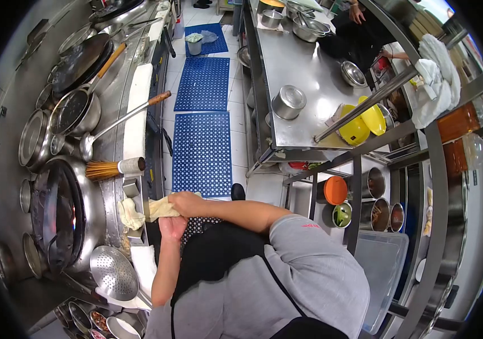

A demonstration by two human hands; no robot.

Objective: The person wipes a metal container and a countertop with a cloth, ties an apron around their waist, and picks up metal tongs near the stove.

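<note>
A cream-coloured cloth [159, 209] is bunched up at the stove's front edge, close to my body. My right hand [185, 203] is closed around its near end. Just below, my left hand [172, 227] is closed against the same cloth, its fingers mostly hidden under the folds. Another crumpled pale cloth [131, 214] lies on the stove ledge beyond; whether the two are joined I cannot tell. Close by are a bamboo brush [111, 168] lying on its side and a large wok [58, 214] on the burner. A perforated strainer [114, 273] rests left of my hands.
A ladle [123, 127] with a wooden handle lies across the stove ledge. Blue perforated mats [202, 152] cover the aisle floor. Behind me stands a steel table [286, 62] with an upturned pot [290, 102] and yellow bowls [354, 125]. Another person's hand [357, 14] shows beyond it.
</note>
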